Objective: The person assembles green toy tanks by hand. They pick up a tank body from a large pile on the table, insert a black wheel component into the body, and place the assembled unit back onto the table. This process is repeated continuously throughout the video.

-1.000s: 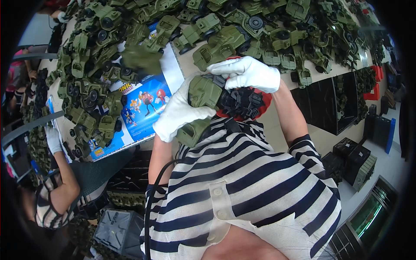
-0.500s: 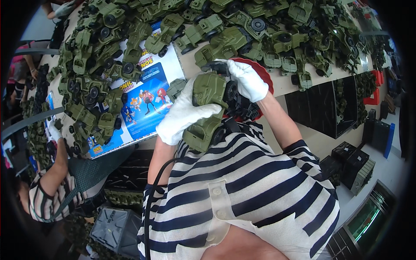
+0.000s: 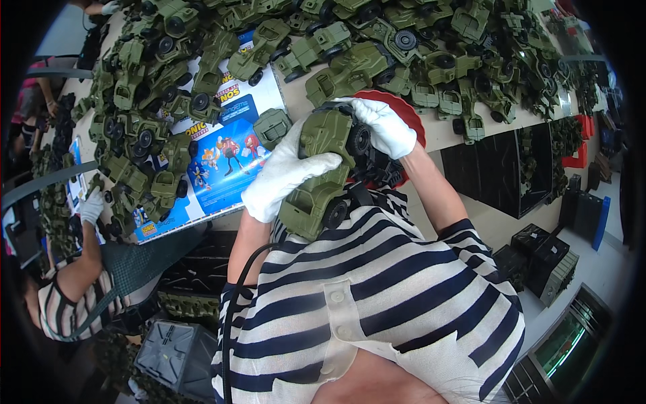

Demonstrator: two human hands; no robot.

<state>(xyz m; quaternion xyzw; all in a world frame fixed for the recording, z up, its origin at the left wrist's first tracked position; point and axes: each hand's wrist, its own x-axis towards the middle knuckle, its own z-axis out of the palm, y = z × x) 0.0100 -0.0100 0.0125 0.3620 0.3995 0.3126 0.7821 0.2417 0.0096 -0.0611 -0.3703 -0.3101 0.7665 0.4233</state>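
A green toy jeep (image 3: 326, 133) with black wheels is tilted in front of my striped shirt. My gloved left hand (image 3: 277, 178) is closed around it, the thumb lying across its middle. At its far end my gloved right hand (image 3: 385, 126) pinches a dark black piece (image 3: 334, 105) against the jeep; the fingers partly hide this piece, so its exact kind is unclear. Behind and under my right hand sits a red basin (image 3: 415, 120) holding black parts (image 3: 380, 166). A loose green jeep body piece (image 3: 272, 128) lies beside my left hand.
Many green toy jeeps (image 3: 356, 71) are heaped across the table's far side and left. A blue and white printed board (image 3: 225, 182) lies beneath some of them. Another gloved person (image 3: 77, 276) works at the left. Black crates (image 3: 535, 246) stand on the right.
The black piece now sits closer against the jeep's far end, with my right fingers over it. My left grip looks the same. The neighbour's gloved hand at the left has shifted slightly.
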